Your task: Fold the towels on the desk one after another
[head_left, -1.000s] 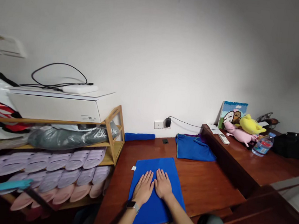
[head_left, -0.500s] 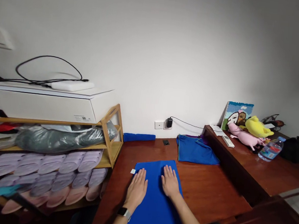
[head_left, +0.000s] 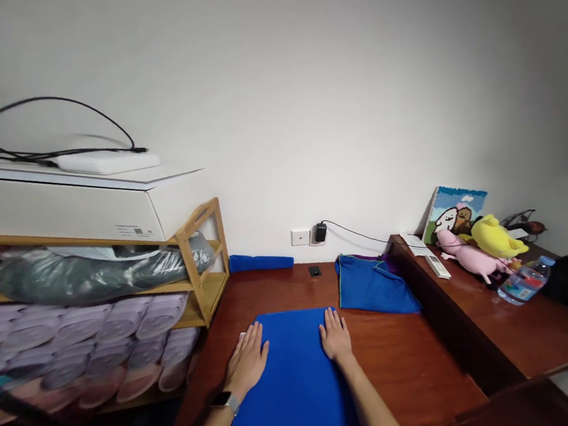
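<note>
A flat, folded blue cloth (head_left: 293, 374) lies on the reddish-brown wooden desk (head_left: 390, 357). My left hand (head_left: 248, 359) rests flat along its left edge, fingers stretched out and pointing away from me; a watch sits on that wrist. Near the cloth's far right corner my right hand (head_left: 336, 336) lies flat, its fingers extended. Neither hand grips anything. Part of a small white tag (head_left: 242, 334) shows beside the left fingers. Behind, against the wall, is a narrow rolled or folded blue cloth (head_left: 262, 263). Another blue cloth with green edging (head_left: 377, 285) lies loosely at the back right.
A wooden rack (head_left: 203, 265) on the left holds slippers (head_left: 117, 321), a wrapped bundle (head_left: 102, 274) and a white box (head_left: 63, 208). The raised right-hand surface carries plush toys (head_left: 478, 255), a bottle (head_left: 526, 282) and a remote (head_left: 438, 266). A plugged-in charger (head_left: 321, 232) trails a cable.
My hands have moved apart, the left toward the cloth's left edge and the right toward its far right corner. The white tag is now mostly covered. The view has shifted slightly.
</note>
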Demonstrator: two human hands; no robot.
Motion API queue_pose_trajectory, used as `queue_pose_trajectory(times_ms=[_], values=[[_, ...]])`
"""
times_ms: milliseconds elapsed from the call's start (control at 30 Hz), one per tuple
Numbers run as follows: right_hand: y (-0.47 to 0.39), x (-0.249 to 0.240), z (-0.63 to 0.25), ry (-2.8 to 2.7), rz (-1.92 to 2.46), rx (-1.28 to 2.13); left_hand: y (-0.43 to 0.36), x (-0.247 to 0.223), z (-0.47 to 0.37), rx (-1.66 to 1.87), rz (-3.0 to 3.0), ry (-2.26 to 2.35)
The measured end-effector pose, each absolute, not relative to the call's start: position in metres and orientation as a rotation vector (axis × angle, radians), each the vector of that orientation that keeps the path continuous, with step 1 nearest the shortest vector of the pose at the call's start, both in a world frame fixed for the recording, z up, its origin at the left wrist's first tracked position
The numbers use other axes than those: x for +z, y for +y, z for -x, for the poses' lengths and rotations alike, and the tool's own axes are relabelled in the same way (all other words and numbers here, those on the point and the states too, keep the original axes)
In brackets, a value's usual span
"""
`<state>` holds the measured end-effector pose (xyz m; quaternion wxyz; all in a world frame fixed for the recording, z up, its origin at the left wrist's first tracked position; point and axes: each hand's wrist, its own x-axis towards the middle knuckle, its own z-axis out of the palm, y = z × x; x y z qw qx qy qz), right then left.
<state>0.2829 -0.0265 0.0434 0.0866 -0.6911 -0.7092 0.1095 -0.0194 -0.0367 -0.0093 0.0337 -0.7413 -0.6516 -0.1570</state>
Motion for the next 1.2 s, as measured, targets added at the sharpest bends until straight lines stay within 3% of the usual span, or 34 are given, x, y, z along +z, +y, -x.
queue_pose_trajectory(times_ms=[133, 367, 600, 800, 1000, 1200], values=[[-0.023, 0.053, -0.278, -2.065, 2.075, 0.272, -0.028, -0.001, 0.011, -0.539, 2.270, -1.928], [-0.019, 0.047, -0.208, -2.297, 1.631, 0.352, 0.002, 0.022, -0.014, -0.366, 2.499, -1.889], [-0.009, 0.035, -0.260, -2.176, 1.823, 0.325, 0.014, 0.000, 0.042, -0.361, 2.375, -2.020], [-0.010, 0.055, -0.290, -2.148, 1.883, 0.372, 0.009, 0.007, 0.039, -0.329, 2.349, -2.021], [-0.108, 0.057, -0.351, -1.884, 1.867, 0.263, -0.015, 0.015, 0.054, -0.204, 2.126, -2.062], [-0.235, 0.027, -0.397, -1.611, 1.803, 0.463, -0.053, 0.047, 0.078, -0.121, 2.012, -2.170]])
